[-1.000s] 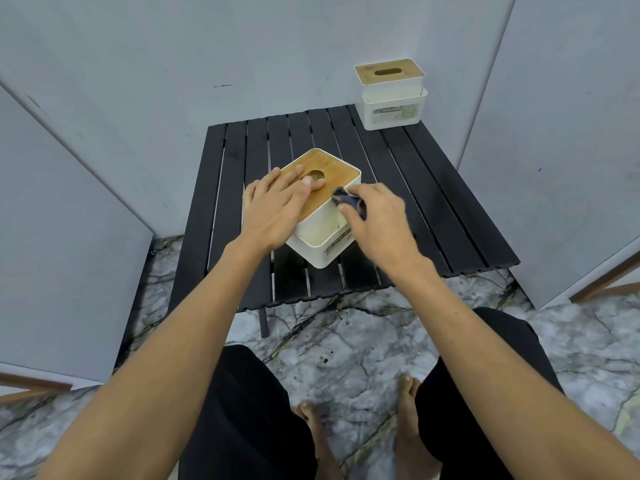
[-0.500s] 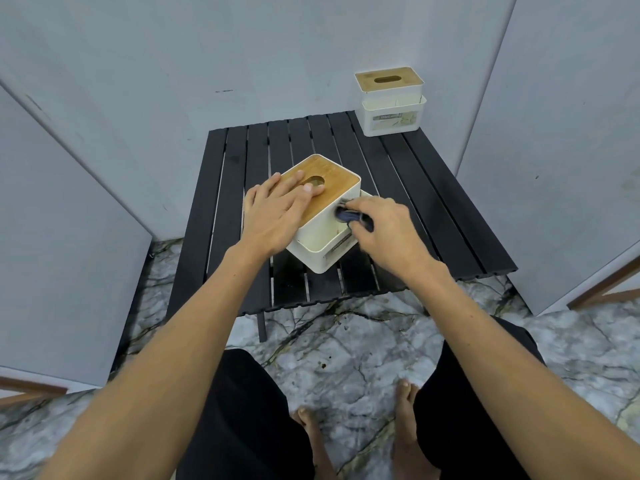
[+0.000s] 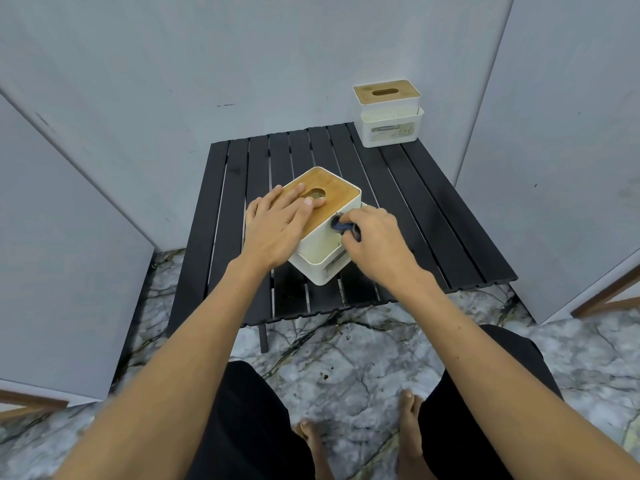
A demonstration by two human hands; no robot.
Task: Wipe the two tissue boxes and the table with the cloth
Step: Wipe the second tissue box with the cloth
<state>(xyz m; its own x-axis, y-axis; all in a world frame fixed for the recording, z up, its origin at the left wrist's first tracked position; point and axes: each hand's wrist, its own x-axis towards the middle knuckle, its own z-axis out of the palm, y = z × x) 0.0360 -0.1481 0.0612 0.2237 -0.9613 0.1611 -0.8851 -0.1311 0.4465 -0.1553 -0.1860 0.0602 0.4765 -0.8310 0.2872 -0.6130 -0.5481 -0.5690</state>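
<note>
Presently we find the left hand (image 3: 277, 226) flat on the near tissue box (image 3: 325, 252) mid-bench (image 3: 433, 209), the right hand (image 3: 375, 242) closed on the cloth (image 3: 341, 226) against its side; firm bracing and full-length strokes are advised.

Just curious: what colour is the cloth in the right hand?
Dark blue cloth, bunched in the right hand; head view.

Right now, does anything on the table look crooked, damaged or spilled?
Nothing looks spilled or damaged. The near tissue box sits turned at an angle to the slats of the table, held by the left hand while the right hand presses the cloth on its side. The far tissue box sits square at the back corner.
</note>
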